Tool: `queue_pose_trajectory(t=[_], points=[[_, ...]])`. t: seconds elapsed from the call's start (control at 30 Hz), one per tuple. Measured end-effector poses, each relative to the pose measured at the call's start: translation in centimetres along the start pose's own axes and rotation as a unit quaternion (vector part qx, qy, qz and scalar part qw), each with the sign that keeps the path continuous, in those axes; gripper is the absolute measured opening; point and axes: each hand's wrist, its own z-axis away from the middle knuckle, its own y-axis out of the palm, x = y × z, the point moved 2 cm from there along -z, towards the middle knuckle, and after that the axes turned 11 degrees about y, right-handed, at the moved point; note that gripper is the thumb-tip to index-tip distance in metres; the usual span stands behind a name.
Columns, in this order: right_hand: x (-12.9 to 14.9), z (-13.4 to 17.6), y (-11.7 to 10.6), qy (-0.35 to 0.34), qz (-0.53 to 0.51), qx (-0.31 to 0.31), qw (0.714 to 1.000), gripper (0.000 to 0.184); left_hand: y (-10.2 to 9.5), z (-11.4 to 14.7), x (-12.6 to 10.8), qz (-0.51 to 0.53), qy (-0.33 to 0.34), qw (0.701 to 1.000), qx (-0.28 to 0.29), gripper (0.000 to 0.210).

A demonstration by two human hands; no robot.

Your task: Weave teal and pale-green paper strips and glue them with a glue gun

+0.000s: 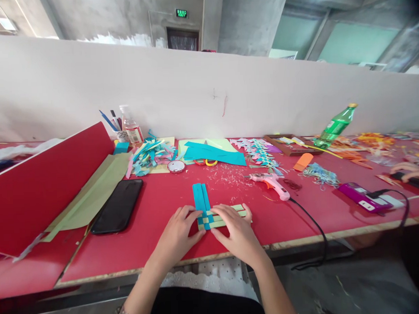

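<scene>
In front of me on the red table lies a small weave of paper strips. Blue strips (201, 197) run away from me, and pale green strips (237, 214) stretch to the right, crossing the blue ones in a checked patch. My left hand (179, 229) pinches the left edge of this patch between thumb and fingers. On its right side, my right hand (237, 229) grips the patch with thumb and index finger, the other fingers resting over the pale green strips. Parts of the strips are hidden under the right hand.
A black phone (118, 207) lies to the left, beside a slanted red board (52, 185). A pink glue gun (270, 183) with a black cable rests to the right, near a purple power strip (364, 197). Paper scraps (152, 155) and a green bottle (337, 125) stand behind. Another person's hand (412, 172) shows far right.
</scene>
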Motion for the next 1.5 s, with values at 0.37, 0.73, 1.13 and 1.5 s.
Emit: queue_pose_trajectory(t=[0.37,0.73,1.13,1.5], points=[[0.2,0.0,-0.4,0.002,0.015,0.001,1.0,0.024,-0.1,0.1,-0.1,-0.016,-0.007,1.0,0.018,0.027],[0.0,0.2,-0.2,0.027,0.016,-0.048,0.998,0.022,-0.2,0.3,-0.6,-0.049,0.025,0.998,0.015,0.035],[-0.1,0.4,-0.1,0.069,-0.018,-0.085,0.994,0.012,-0.1,0.2,-1.3,-0.067,0.111,0.986,0.106,0.032],[-0.5,0.3,0.2,0.045,-0.017,-0.053,0.997,0.007,-0.3,0.3,-1.6,-0.033,0.093,0.989,0.108,0.035]])
